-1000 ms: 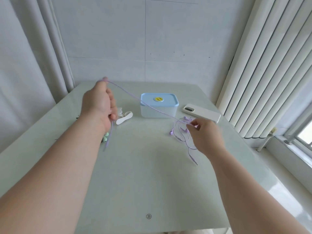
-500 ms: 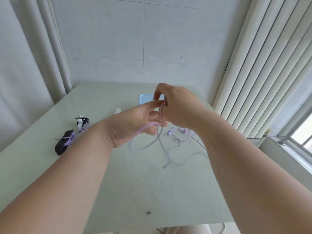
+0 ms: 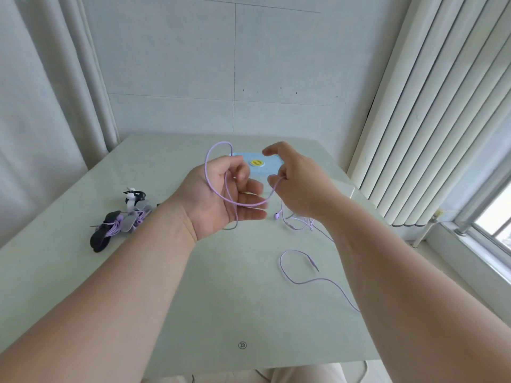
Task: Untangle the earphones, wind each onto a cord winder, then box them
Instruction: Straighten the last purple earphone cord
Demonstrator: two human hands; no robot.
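Far left of the pale-blue-lidded translucent plastic box (image 3: 269,168), well apart from it: a cluster of loaded cord winders (image 3: 121,221) (black, grey, white) is sitting on the pale green glass surface (image 3: 193,299), with lilac cord wrapped on at least two. Not the job right now.

Left hand (image 3: 221,197) is hovering just front-left of the box, palm up, fingers half curled round the thin lilac earphone cord (image 3: 237,202). The cord is arching in a loop above that hand, crossing the palm, then sagging rightward in a short span to the right hand (image 3: 300,186). Right hand is hovering front-right of the box, pinching the cord between thumb and a finger, index finger lifted clear.

So the live span is running left–right between the hands, roughly parallel to the box's front face. The rest is dropping below the right hand. The lilac earbud (image 3: 277,216) and a small tangle are lying just in front of the box, under the right wrist. The tail with the metal jack plug (image 3: 314,264) is lying further toward the person, curling off under the right forearm.

Judgement: untangling is in progress, and this pair is not yet wound. Right hand is nearer to the tangle and the free end, so it is likely feeding while the left is anchoring. Risk: the loop over the left hand snagging.
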